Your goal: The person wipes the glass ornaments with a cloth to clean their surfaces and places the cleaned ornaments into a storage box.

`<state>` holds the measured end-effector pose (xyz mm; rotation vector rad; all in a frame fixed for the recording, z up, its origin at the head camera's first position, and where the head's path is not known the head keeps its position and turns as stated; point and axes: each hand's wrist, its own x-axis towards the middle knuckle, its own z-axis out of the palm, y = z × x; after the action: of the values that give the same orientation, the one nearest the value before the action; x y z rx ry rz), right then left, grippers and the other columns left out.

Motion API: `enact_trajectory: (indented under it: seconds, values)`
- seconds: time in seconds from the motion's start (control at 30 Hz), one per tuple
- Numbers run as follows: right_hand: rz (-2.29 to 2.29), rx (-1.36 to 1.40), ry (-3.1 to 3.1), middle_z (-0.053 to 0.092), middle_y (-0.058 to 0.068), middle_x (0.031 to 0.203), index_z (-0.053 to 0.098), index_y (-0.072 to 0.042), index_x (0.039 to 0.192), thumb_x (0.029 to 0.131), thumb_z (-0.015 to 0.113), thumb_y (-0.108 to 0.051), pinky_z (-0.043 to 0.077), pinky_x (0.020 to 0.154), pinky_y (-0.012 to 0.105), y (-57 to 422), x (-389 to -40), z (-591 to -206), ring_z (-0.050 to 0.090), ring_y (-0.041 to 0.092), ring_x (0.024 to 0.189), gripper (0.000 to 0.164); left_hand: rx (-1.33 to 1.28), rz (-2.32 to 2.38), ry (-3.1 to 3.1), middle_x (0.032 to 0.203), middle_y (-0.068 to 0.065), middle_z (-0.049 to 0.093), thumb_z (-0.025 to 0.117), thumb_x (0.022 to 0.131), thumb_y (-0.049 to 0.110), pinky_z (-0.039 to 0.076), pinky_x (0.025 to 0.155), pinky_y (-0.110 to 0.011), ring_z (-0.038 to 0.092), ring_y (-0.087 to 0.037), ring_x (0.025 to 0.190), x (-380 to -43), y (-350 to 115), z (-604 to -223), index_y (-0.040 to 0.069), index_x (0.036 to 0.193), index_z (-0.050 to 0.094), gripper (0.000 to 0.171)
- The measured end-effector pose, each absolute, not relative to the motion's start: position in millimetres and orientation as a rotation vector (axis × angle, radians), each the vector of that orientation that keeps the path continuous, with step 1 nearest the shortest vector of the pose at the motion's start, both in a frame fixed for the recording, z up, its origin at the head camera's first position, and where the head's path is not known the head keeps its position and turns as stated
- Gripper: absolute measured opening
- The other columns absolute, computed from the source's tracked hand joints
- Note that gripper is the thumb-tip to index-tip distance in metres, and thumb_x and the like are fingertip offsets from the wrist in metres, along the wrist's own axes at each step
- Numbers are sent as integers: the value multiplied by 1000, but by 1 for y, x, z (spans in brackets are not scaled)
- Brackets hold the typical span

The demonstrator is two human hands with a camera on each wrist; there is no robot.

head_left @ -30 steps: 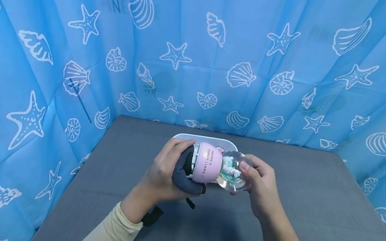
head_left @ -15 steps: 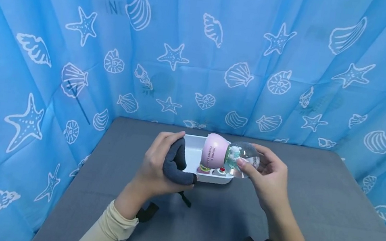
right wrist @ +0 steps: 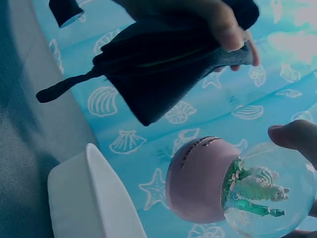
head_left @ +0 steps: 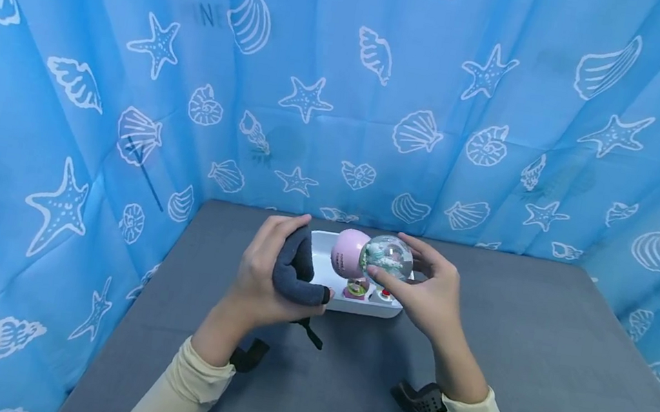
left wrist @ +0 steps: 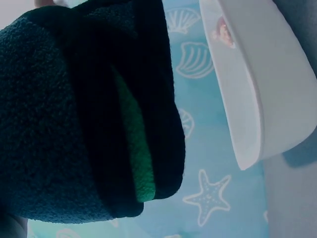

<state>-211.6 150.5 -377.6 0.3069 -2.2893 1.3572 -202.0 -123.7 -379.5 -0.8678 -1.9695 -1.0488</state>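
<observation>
My right hand [head_left: 433, 300] holds a snow globe [head_left: 351, 254] by its clear ball, tilted on its side above a white bin [head_left: 369, 309]. Its rounded pink base points left, and a small white animal figure [right wrist: 260, 184] with green plants shows inside the ball. My left hand [head_left: 255, 273] grips a folded dark blue fuzzy cloth [head_left: 293, 288] with black edging, curled into a C shape. A gap separates cloth and globe. In the right wrist view, a black strap [right wrist: 64, 89] hangs from the cloth.
Two small colourful objects, one pinkish [head_left: 356, 289] and one white with a red top [head_left: 384, 295], lie in the bin. The bin stands on a grey table [head_left: 537, 345]. A blue seashell-patterned curtain [head_left: 330, 108] closes off the back and sides.
The cloth was round the globe's pink base; the two have come apart. My right hand drew the globe right and up, then back left over the bin. My left hand shifted left with the cloth.
</observation>
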Motion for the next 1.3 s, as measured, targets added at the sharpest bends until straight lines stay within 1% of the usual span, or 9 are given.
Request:
enact_trajectory:
  seconds: [0.1, 0.33, 0.47, 0.63, 0.73, 0.9, 1.0, 1.1, 1.3]
  values:
    - [1348, 327, -2315, 76, 11, 122, 71, -13, 136, 75, 99, -27, 58, 72, 22, 143, -221, -381, 74, 27, 96, 68, -864, -1066, -1959, 131, -18, 61, 96, 66, 42, 59, 88, -44, 60, -25, 109, -203, -125, -377, 5, 150, 53, 101]
    - [1302, 359, -2436, 76, 14, 122, 69, -11, 135, 74, 99, -35, 63, 72, 41, 125, -246, -393, 74, 33, 101, 72, -858, -1120, -1944, 129, -16, 61, 95, 67, 43, 59, 92, -46, 61, -27, 109, -201, -128, -374, 2, 145, 51, 99]
    - [1262, 376, -2514, 74, 14, 126, 66, -12, 136, 74, 98, -39, 63, 72, 42, 115, -260, -398, 74, 31, 100, 74, -842, -1133, -1964, 130, -17, 59, 97, 64, 37, 60, 93, -46, 62, -27, 110, -202, -129, -376, 0, 140, 48, 97]
    - [1180, 381, -2592, 73, 13, 129, 67, -13, 136, 74, 97, -44, 59, 67, 37, 104, -274, -403, 71, 25, 90, 76, -833, -1146, -1975, 129, -17, 59, 97, 61, 31, 60, 92, -47, 62, -27, 109, -202, -131, -377, 1, 138, 47, 97]
    - [1134, 406, -2617, 74, 11, 126, 69, -14, 136, 73, 97, -44, 56, 67, 36, 98, -279, -407, 70, 23, 87, 75, -826, -1150, -1981, 129, -17, 59, 98, 59, 29, 61, 91, -46, 62, -27, 108, -201, -132, -378, 1, 138, 47, 97]
    - [1062, 438, -2646, 76, 8, 123, 70, -13, 137, 73, 98, -41, 57, 77, 44, 91, -286, -413, 70, 27, 97, 75, -813, -1146, -1983, 128, -17, 59, 98, 60, 30, 61, 88, -45, 62, -26, 104, -202, -134, -378, 1, 137, 48, 97]
    - [1023, 439, -2675, 75, 9, 128, 69, -13, 140, 74, 97, -41, 58, 84, 51, 89, -290, -417, 70, 30, 106, 77, -813, -1138, -1981, 127, -18, 59, 98, 60, 29, 60, 87, -45, 61, -25, 102, -203, -134, -377, 0, 137, 49, 96]
    - [978, 443, -2703, 73, 10, 135, 67, -14, 142, 76, 96, -43, 57, 90, 53, 87, -294, -420, 70, 32, 114, 78, -817, -1133, -1984, 127, -19, 59, 98, 60, 28, 60, 87, -45, 61, -26, 104, -204, -135, -376, 0, 137, 48, 96]
    - [951, 433, -2722, 71, 10, 138, 66, -15, 144, 77, 95, -44, 57, 84, 51, 82, -298, -424, 71, 33, 112, 79, -820, -1133, -1994, 129, -18, 59, 98, 60, 25, 61, 90, -45, 61, -26, 108, -205, -135, -376, 1, 138, 48, 96]
